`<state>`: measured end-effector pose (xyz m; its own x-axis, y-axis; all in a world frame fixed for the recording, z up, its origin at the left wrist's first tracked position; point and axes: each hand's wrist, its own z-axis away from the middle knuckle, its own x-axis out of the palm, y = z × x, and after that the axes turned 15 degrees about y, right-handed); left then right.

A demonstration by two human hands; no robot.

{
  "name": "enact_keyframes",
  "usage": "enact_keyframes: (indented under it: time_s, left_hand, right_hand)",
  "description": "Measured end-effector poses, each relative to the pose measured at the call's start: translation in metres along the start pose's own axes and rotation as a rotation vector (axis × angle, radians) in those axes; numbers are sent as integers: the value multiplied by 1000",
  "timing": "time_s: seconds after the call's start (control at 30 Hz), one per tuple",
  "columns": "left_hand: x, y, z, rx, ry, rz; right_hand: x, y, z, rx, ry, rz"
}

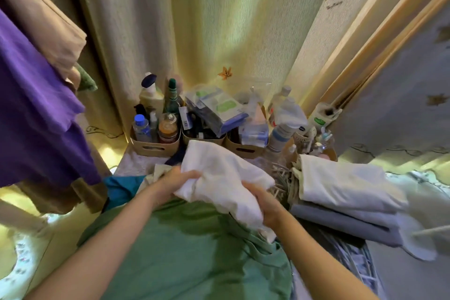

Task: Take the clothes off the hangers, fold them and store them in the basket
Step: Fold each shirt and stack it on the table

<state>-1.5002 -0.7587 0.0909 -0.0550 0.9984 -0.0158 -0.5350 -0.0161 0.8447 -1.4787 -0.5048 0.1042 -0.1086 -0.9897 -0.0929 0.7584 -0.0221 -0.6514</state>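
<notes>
the job looks about half done, as a guess; a white cloth is in both hands, held up in the middle over the lap, bunched and not yet folded flat; the left hand has its fingers curled round the cloth's left edge; the right hand grips the lower right part, with the fingers wrapped into the folds

on the right sits a folded pile, a cream piece on top and a grey piece under it, both neat and flat, so those look finished; a slatted thing shows just under the pile and may be the basket, but i cannot tell for sure

still to do: a purple top and a tan cloth hang on the left, though the hangers are not in view; a big green cloth lies spread and wrinkly under the arms, and a teal cloth pokes out beside it; these look not folded yet

the white cloth looks thin, soft and floppy, with lots of small creases; it will sag if it is held by one corner; the green one looks smooth and a bit heavier; the grey one looks thick, like a towel

behind the hands is a heap of clothes pegs, small and stick-like; further back are tan boxes with handle slots, full of bottles and packets; a pale ribbed curtain with leaf pictures hangs behind it all
</notes>
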Motion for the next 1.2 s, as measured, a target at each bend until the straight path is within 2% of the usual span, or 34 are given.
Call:
enact_keyframes:
  time_s: [0.03,0.1,0.17,0.23,0.3,0.37,0.43,0.57,0.7,0.87,1.03,1.1,1.2]
  left_hand:
    - [6,-1,-12,84,34,-217]
    - [18,-4,-38,234,113,-587]
    - [30,-7,-59,396,147,-872]
    - [40,-11,-75,531,11,-1128]
    - [49,-15,-83,512,-111,-1324]
    - [55,-19,-85,492,-119,-1445]
    - [61,-20,-83,509,-130,-1505]
    - [63,-24,-67,396,-244,-1578]
    - [55,-29,-44,331,-305,-1511]
    - [31,-43,-12,156,-445,-1370]
    - [21,-49,8,45,-572,-1321]
    - [19,-50,13,39,-562,-1333]
    - [18,-56,24,169,-425,-1429]
  right_hand:
    - [-7,-6,0,-122,113,89]
    - [-23,-15,-2,-276,298,74]
    - [-37,-21,-1,-348,345,67]
    - [-49,-27,-2,-395,363,133]
    - [-58,-33,2,-380,332,99]
    - [-66,-41,4,-385,295,88]
    - [-70,-51,9,-417,317,125]
    - [-76,-67,15,-455,326,170]
    - [-83,-79,18,-489,345,220]
    - [-73,-85,16,-479,319,234]
    - [-45,-92,4,-475,123,199]
    - [-32,-88,-8,-483,118,265]
    - [-20,-71,-26,-532,310,445]
